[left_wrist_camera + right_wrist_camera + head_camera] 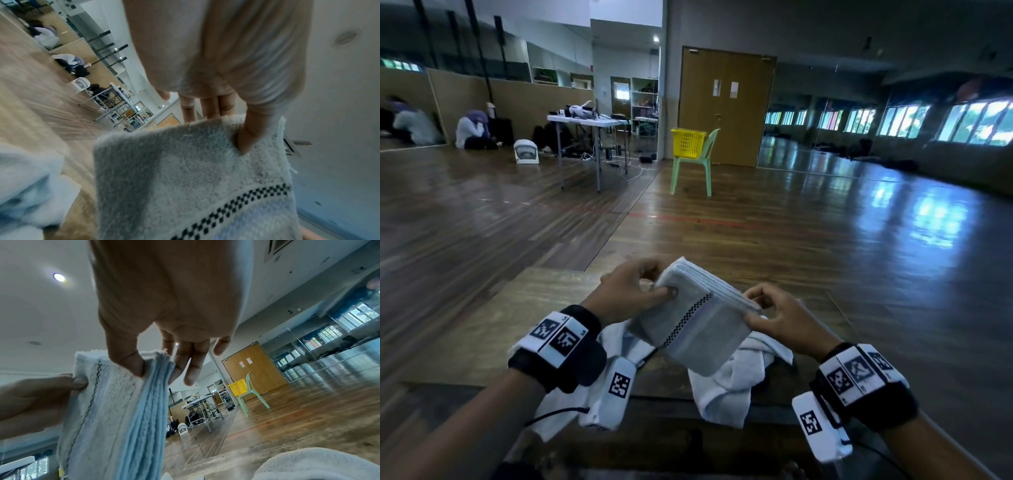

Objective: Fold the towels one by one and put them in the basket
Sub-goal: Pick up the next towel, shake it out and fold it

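Dim hall with glossy wood floor [774, 240]

Brown double door [726, 106] at the back, windows [976, 123] right, folding table [585, 120] left, green chair [693, 164] mid-floor.

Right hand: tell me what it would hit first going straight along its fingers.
Probably nothing soon: past the folded towel the right hand pinches, open floor leads toward the yellow basket on the green chair. Depth is unclear.

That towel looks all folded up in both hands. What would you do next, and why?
Probably carry it over to the yellow basket on the green chair. The folded towel is already a compact stack, pinched by the left hand and right hand, while unfolded towels wait below.
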Demonstrator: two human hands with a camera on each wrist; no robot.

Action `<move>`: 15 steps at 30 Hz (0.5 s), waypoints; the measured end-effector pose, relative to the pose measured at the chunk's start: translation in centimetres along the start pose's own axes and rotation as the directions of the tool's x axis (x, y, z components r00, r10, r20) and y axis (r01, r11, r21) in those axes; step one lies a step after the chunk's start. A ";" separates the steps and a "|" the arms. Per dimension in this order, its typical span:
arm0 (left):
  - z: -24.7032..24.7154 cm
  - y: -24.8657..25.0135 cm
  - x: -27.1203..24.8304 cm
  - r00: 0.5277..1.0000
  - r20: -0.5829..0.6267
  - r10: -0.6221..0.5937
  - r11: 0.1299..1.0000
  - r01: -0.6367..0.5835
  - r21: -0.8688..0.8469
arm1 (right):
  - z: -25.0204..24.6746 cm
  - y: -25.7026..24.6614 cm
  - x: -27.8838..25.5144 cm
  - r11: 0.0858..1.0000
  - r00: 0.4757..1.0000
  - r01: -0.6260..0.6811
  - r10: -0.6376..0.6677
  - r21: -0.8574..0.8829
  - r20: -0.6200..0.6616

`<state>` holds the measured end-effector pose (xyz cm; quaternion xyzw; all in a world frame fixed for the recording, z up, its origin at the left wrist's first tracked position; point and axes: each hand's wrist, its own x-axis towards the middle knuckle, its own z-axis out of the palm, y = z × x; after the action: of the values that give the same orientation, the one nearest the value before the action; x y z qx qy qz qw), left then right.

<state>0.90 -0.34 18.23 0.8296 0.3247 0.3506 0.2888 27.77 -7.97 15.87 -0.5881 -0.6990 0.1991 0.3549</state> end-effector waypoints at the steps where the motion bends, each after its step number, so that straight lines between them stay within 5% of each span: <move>1: 0.2 -0.7 -0.3 1.000 -0.001 -0.022 1.000 0.022 -0.012 | 0.2 0.3 0.3 1.000 1.000 -0.011 0.011 0.018 -0.010; 5: 1.8 -4.4 -1.3 0.976 0.122 -0.179 0.982 0.184 -0.035 | 1.6 2.2 0.9 0.983 0.992 -0.120 0.116 0.137 0.041; 11: 5.6 -9.8 -2.5 0.906 0.271 -0.324 0.928 0.361 -0.094 | 4.7 7.1 1.5 0.960 0.948 -0.267 0.245 0.086 0.203; 15: 8.1 -13.4 -2.6 0.870 0.265 -0.416 0.900 0.435 -0.013 | 7.4 10.2 2.4 0.944 0.925 -0.324 0.306 0.052 0.224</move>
<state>1.17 4.05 2.95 0.7647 0.4466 0.1801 0.4282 29.19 -2.36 4.48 -0.6520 -0.6198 0.3458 0.2669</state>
